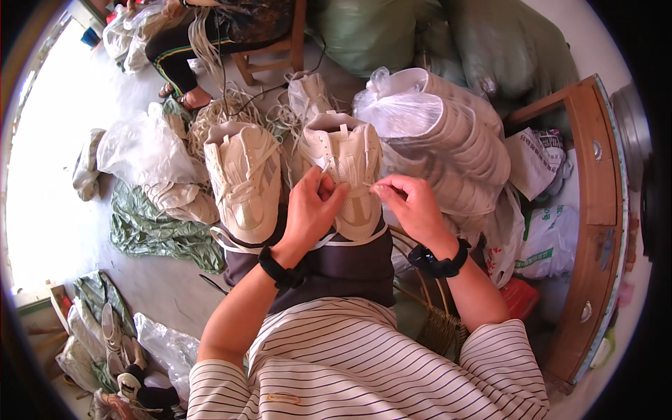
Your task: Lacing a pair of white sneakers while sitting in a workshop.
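Two off-white sneakers rest side by side on my lap, toes toward me. The left sneaker [241, 185] has its lace threaded across the front. My hands are over the right sneaker [358, 150]. On its left side, my left hand [308, 210] is closed, with a bit of the pale shoelace [324, 169] showing at the fingertips. At the opposite side, my right hand [414, 210] pinches thumb to forefinger on what looks like the other part of that lace. Its fingers partly hide the lace end.
Bundled laces [220, 115] lie beyond the shoes. To the right is a clear plastic bag of stacked shoe uppers [448, 133], then a wooden drawer desk [595, 161]. Green sacks [518, 52] stand behind. Another person [224, 35] sits at the far left, near a green sheet [157, 227].
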### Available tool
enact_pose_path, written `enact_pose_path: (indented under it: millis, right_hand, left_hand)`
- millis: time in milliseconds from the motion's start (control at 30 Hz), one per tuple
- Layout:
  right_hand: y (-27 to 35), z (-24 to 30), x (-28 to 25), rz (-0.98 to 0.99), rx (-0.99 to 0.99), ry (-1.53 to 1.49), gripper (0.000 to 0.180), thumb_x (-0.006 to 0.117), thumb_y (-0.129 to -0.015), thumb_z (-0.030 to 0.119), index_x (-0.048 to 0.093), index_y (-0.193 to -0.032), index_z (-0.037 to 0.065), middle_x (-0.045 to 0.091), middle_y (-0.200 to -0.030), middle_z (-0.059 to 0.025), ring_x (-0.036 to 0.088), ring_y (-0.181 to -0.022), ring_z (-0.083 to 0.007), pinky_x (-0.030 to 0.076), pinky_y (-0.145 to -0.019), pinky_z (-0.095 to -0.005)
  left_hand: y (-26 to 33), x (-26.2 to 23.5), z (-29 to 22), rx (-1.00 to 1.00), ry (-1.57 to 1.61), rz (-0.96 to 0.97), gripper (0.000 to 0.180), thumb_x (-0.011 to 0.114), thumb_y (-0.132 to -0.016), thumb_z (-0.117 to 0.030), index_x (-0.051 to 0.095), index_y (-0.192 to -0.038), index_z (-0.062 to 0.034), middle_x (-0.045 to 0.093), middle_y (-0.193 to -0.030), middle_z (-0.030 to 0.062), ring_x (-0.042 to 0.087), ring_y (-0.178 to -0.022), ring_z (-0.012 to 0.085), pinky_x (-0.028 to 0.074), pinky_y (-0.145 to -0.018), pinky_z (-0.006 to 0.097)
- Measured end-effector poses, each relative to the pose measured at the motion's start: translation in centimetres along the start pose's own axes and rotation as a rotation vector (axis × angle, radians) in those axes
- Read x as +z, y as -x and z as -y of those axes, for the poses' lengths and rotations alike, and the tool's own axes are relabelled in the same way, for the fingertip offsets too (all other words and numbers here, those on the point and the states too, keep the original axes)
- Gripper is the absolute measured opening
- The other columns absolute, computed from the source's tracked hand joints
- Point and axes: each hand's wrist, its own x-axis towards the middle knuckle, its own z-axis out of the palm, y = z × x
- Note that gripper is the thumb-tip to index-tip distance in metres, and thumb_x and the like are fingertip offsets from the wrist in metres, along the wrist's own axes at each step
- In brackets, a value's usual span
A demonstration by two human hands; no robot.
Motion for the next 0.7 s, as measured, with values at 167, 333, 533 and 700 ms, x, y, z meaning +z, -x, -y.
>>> enact_pose_path:
  millis: [167,333,533,700]
  right_hand:
    - [-1.6,1.1,-0.1,-0.001,-0.163,0.084,0.021,0.062,-0.093,0.018,0.065,-0.092,-0.003,0.054,-0.061,-0.0096,0.043,-0.054,-0.0116,0.038,-0.053,-0.0302]
    - [-2.0,0.4,0.3,0.041,-0.162,0.159,0.02,0.063,-0.091,0.017,0.066,-0.088,-0.002,0.056,-0.061,-0.0148,0.047,-0.051,-0.0202,0.04,-0.052,-0.0323]
    - [-1.7,-0.3,0.0,0.086,-0.13,0.208,0.019,0.066,-0.089,0.019,0.066,-0.085,0.001,0.058,-0.062,-0.0155,0.053,-0.051,-0.0267,0.041,-0.052,-0.0357]
    - [-1.8,-0.5,-0.5,0.034,-0.154,0.306,0.02,0.067,-0.087,0.021,0.064,-0.08,0.002,0.059,-0.063,-0.016,0.057,-0.056,-0.0324,0.043,-0.053,-0.0391]
  left_hand:
    - [0.1,-0.8,0.5,-0.026,0.01,0.009,0.033,0.073,-0.081,-0.021,0.046,-0.072,-0.0045,0.044,-0.061,-0.0014,0.038,-0.056,0.0075,0.034,-0.051,0.026]
    - [-0.1,-0.8,1.1,-0.038,0.022,0.018,0.033,0.074,-0.081,-0.021,0.046,-0.072,-0.0051,0.043,-0.061,-0.0019,0.037,-0.056,0.0069,0.033,-0.05,0.026]
    - [-0.3,-0.6,0.1,-0.067,-0.043,0.035,0.033,0.072,-0.079,-0.023,0.048,-0.072,-0.001,0.049,-0.061,0.0053,0.044,-0.056,0.0143,0.04,-0.054,0.031]
    - [-0.5,0.2,0.1,-0.035,-0.061,0.003,0.034,0.073,-0.079,-0.022,0.046,-0.071,-0.0046,0.042,-0.059,-0.0013,0.037,-0.055,0.0084,0.033,-0.05,0.027]
